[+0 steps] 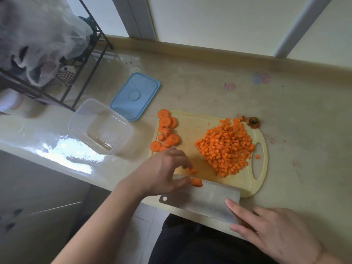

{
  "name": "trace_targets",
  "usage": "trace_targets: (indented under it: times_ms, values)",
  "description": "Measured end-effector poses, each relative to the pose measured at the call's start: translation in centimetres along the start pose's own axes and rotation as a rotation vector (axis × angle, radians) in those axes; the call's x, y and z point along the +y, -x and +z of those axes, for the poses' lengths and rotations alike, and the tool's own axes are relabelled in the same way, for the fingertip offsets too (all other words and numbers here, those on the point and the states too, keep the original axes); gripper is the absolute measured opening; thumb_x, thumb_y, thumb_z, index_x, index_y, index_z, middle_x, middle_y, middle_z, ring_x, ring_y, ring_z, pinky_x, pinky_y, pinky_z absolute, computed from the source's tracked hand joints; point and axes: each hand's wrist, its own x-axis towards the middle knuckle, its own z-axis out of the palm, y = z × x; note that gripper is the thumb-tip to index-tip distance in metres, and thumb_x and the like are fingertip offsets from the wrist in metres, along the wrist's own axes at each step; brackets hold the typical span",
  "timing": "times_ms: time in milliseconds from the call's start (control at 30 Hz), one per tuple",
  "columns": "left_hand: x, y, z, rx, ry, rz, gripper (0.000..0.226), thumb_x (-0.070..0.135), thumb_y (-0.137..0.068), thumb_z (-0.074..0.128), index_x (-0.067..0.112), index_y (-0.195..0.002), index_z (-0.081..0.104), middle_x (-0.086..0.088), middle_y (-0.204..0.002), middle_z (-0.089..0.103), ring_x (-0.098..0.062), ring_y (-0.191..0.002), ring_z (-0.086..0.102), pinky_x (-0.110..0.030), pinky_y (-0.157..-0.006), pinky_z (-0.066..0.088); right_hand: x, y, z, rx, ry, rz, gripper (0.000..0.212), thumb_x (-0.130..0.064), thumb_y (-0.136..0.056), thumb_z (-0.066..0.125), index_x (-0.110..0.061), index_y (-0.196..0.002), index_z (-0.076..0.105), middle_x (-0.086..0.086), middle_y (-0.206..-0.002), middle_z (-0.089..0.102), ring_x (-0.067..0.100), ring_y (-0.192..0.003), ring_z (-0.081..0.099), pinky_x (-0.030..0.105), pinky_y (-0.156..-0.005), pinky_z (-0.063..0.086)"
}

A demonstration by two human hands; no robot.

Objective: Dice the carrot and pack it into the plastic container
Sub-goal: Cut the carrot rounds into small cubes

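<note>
A pale yellow cutting board [192, 128] lies on the counter. A heap of diced carrot [225, 147] covers its right half, and several round carrot slices [166, 130] sit along its left edge. My left hand [167, 172] pinches carrot strips [196, 181] at the board's near edge, right against a cleaver blade [205, 201]. My right hand [278, 231] grips the cleaver, index finger laid along the blade's side. The clear plastic container [101, 126] stands empty to the left of the board.
The container's blue lid [135, 96] lies behind it. A carrot top [254, 121] rests off the board's far right corner. A black wire rack [82, 60] with plastic bags fills the far left. The counter's front edge runs just below the board.
</note>
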Motion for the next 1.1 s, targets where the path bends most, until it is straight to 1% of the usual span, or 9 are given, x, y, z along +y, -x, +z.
trace_targets:
  times_ms: [100,233,333,533,667,833,933,1000,1100]
  values:
    - [0.3,-0.7,0.7,-0.106,-0.015,0.007,0.053,0.059,-0.086,0.051,0.016,-0.102,0.078,0.001,-0.093,0.069,-0.018,-0.086,0.060,-0.036,-0.075,0.053,0.2,-0.1,-0.1,0.004,0.046,-0.015,0.059,-0.062,-0.096,0.022,-0.034,-0.121,0.067,0.000,-0.045,0.044,0.017,-0.030,0.044,0.028,-0.028,0.033]
    - [0.3,-1.0,1.3,-0.140,-0.048,0.039,0.044,0.054,-0.086,0.053,0.018,-0.091,0.078,0.001,-0.084,0.066,-0.016,-0.077,0.057,-0.036,-0.069,0.051,0.2,-0.1,-0.3,-0.001,0.056,-0.015,0.059,-0.061,-0.097,0.021,-0.034,-0.118,0.069,-0.001,-0.044,0.042,0.017,-0.029,0.042,0.026,-0.028,0.030]
    - [0.3,-1.2,1.4,-0.139,-0.048,0.064,0.030,0.046,-0.086,0.064,0.018,-0.086,0.077,0.003,-0.080,0.064,-0.016,-0.073,0.056,-0.037,-0.064,0.051,0.1,0.1,-0.2,-0.007,0.053,-0.019,0.060,-0.062,-0.097,0.020,-0.034,-0.118,0.069,-0.002,-0.044,0.042,0.017,-0.029,0.041,0.027,-0.028,0.029]
    - [0.8,-1.6,2.1,-0.195,-0.146,0.087,0.018,0.035,-0.074,0.058,0.019,-0.075,0.067,0.002,-0.074,0.060,-0.024,-0.070,0.054,-0.037,-0.065,0.051,0.0,0.2,-0.3,-0.023,0.061,-0.032,0.060,-0.063,-0.096,0.020,-0.035,-0.117,0.069,-0.001,-0.044,0.043,0.017,-0.029,0.043,0.028,-0.028,0.031]
    - [0.2,-2.3,1.6,-0.215,-0.134,0.103,0.028,0.039,-0.074,0.051,0.015,-0.078,0.066,0.000,-0.076,0.059,-0.021,-0.071,0.052,-0.033,-0.065,0.047,0.0,0.7,-0.2,-0.027,0.034,-0.016,0.060,-0.064,-0.096,0.020,-0.036,-0.118,0.068,-0.003,-0.044,0.045,0.018,-0.029,0.045,0.028,-0.028,0.033]
    - [-1.9,-4.4,0.5,-0.138,-0.273,0.126,0.019,0.026,-0.073,0.069,0.009,-0.080,0.066,-0.004,-0.078,0.059,-0.024,-0.071,0.054,-0.038,-0.063,0.050,0.3,1.8,-0.6,-0.052,-0.011,0.031,0.059,-0.065,-0.096,0.020,-0.037,-0.118,0.067,-0.004,-0.044,0.044,0.018,-0.028,0.044,0.028,-0.029,0.035]
    - [-2.4,-5.3,0.8,-0.160,-0.326,0.187,0.023,0.026,-0.077,0.061,0.008,-0.089,0.069,-0.005,-0.083,0.061,-0.026,-0.074,0.055,-0.039,-0.061,0.050,0.3,2.3,-0.9,-0.045,-0.040,0.059,0.059,-0.067,-0.095,0.021,-0.038,-0.116,0.068,-0.004,-0.043,0.042,0.016,-0.028,0.042,0.025,-0.029,0.032]
    - [-2.6,-5.5,0.9,-0.159,-0.334,0.216,0.021,0.024,-0.079,0.065,0.009,-0.093,0.070,-0.006,-0.086,0.062,-0.027,-0.076,0.056,-0.039,-0.062,0.051,0.4,2.6,-1.0,-0.040,-0.049,0.077,0.059,-0.068,-0.094,0.022,-0.039,-0.115,0.069,-0.004,-0.042,0.040,0.015,-0.027,0.041,0.024,-0.029,0.031]
    - [-2.5,-5.0,0.6,-0.153,-0.304,0.237,0.025,0.027,-0.081,0.065,0.013,-0.100,0.072,-0.006,-0.093,0.064,-0.027,-0.079,0.059,-0.037,-0.067,0.052,0.8,3.2,-0.9,-0.021,-0.087,0.113,0.055,-0.070,-0.092,0.026,-0.041,-0.122,0.061,-0.004,-0.042,0.041,0.016,-0.028,0.043,0.026,-0.031,0.037]
